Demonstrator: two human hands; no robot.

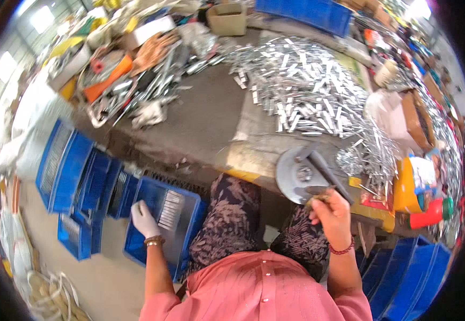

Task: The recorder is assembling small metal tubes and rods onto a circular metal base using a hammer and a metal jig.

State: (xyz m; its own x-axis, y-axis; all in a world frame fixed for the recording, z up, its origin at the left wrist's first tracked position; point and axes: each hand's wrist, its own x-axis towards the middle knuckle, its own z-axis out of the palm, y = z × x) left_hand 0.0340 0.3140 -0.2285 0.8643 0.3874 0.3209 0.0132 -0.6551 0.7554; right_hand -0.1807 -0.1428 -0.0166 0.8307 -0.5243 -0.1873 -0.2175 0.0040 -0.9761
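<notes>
Seen from the head camera, the person sits at a grey, dusty table (200, 115) with both arms reaching out from a salmon-pink shirt.

The left hand (143, 218), in a white glove, is lowered into an open blue plastic crate (139, 246) on the floor to the person's left; its fingers lie flat and together on the stack of thin silvery metal strips (169, 209) inside that crate, resting rather than gripping. A brown bead bracelet sits at that wrist.

The bare right hand (332, 213) is closed around the handle of a dark metal hammer (320, 167), whose head lies over a round grey metal disc (296, 174) at the near edge of the table. A red bead bracelet circles this wrist.

Beyond the disc a large heap of short shiny metal pieces (307, 88) covers the right half of the table, with a tangle of thin bright wire parts (369, 152) just beside the disc on the right. An orange plastic container (403, 192) and a red one (427, 214) stand near the right hand.

On the floor at the left, about five more blue crates (69, 171) stand side by side, some holding metal strips. One cardboard box (227, 18) and one long blue bin (307, 12) stand at the far edge of the table, amid clutter of tools and rags on the left.
</notes>
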